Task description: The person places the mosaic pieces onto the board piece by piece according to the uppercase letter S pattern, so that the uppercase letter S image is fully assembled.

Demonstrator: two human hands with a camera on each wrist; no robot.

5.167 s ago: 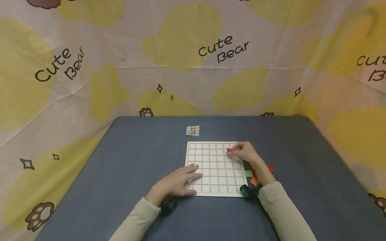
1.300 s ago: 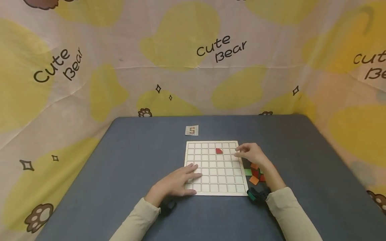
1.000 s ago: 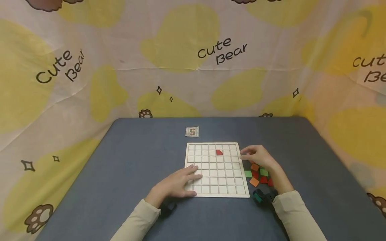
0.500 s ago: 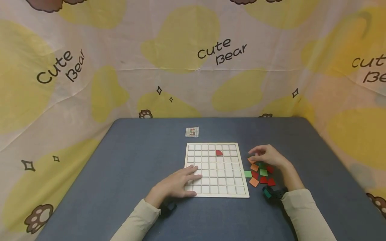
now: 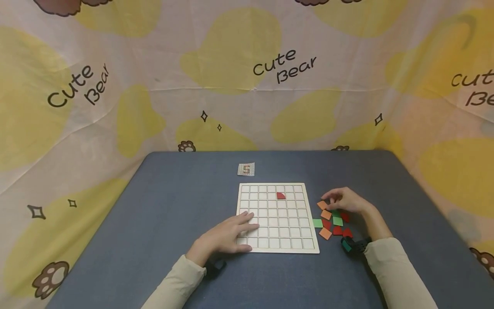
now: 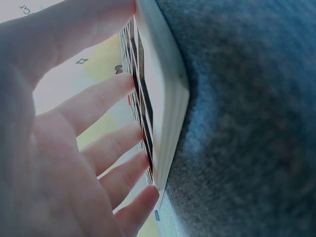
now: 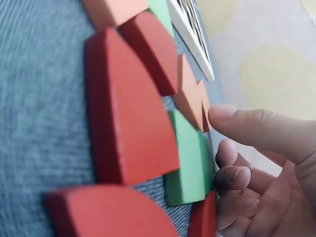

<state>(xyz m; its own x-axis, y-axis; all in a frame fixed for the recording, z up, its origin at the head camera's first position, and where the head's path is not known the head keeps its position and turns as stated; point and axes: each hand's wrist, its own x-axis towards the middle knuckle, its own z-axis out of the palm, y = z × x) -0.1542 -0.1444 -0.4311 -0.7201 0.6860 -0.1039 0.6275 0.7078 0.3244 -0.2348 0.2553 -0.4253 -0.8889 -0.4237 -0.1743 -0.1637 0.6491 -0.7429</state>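
My left hand (image 5: 227, 231) rests with spread fingers on the left edge of a white grid board (image 5: 273, 229). In the left wrist view its fingertips touch the board's rim (image 6: 165, 94). A red quarter-round tile (image 5: 280, 196) sits in a cell of the second row. My right hand (image 5: 347, 201) hovers at the far end of a loose group of tiles, to the right of the board. Its thumb is near an orange tile (image 7: 188, 94) and a green tile (image 7: 185, 163). No tile shows between its bent fingers and thumb. Part of the dark green tile is hidden.
A small card (image 5: 246, 169) with a grid pattern lies behind the board. Several red, orange and green tiles, such as a red tile (image 5: 337, 231) and a light green tile (image 5: 317, 223), lie on the blue-grey table (image 5: 185, 189). A printed cloth hangs behind.
A red tile, pinched in my right hand at first, now lies on the board. That hand has moved right, off the board, to the tiles. My left hand has stayed still.
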